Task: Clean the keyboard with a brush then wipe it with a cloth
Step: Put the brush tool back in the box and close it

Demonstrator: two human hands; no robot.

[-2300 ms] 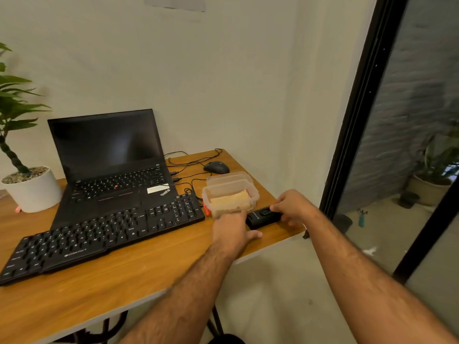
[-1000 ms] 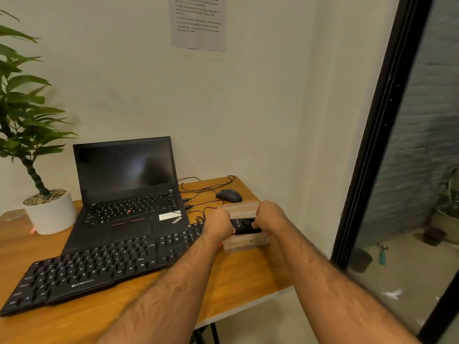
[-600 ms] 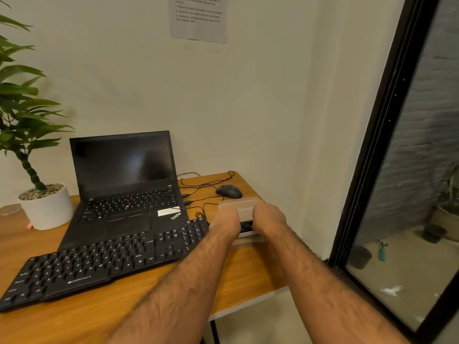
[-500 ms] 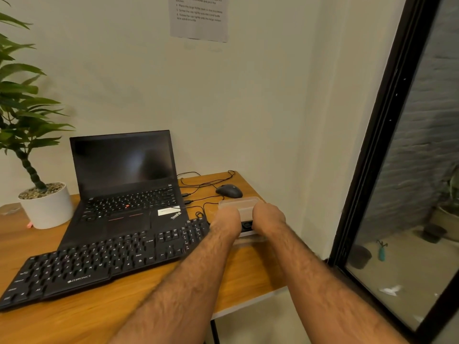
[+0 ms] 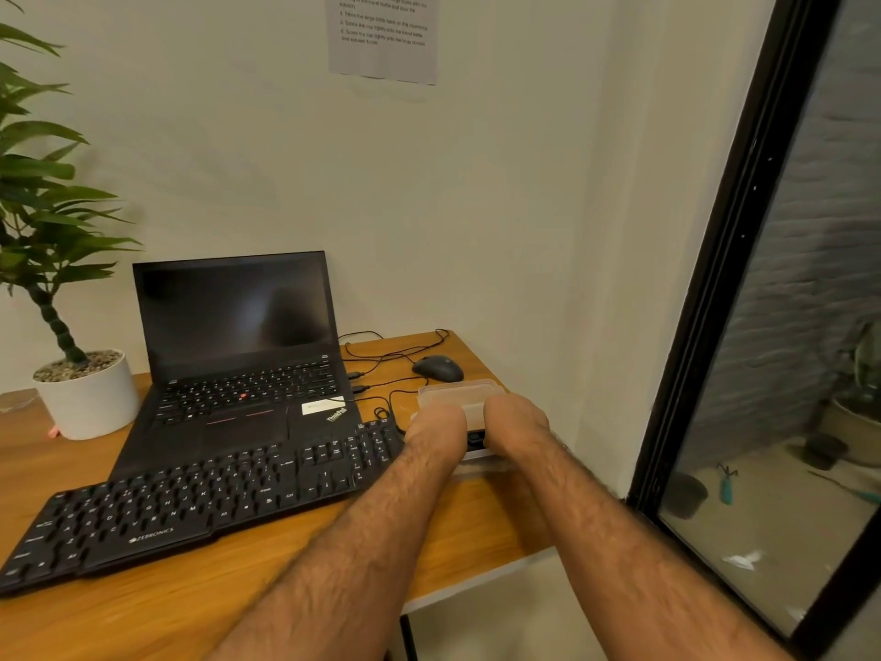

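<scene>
The long black keyboard [image 5: 200, 508] lies slanted across the wooden desk [image 5: 167, 608], in front of the laptop. At its right end stands a clear plastic container [image 5: 457, 391]. My left hand [image 5: 436, 429] and my right hand [image 5: 515, 422] are side by side just over the container's near side, backs toward me. Between them shows a small black object [image 5: 475, 439], and each hand holds one end of it. My fingers are hidden behind the backs of my hands. What lies inside the container is hidden.
An open black laptop [image 5: 238, 326] stands behind the keyboard, a black mouse [image 5: 438, 368] and cables at the back right, a potted plant [image 5: 88, 398] at the left. The desk's right edge is just past the container. A black-framed glass door [image 5: 715, 231] stands to the right.
My right hand lifted the small black object from the desk's right edge. My left hand joined it, and both now hold the object over the container. Over the last half second they barely moved.
</scene>
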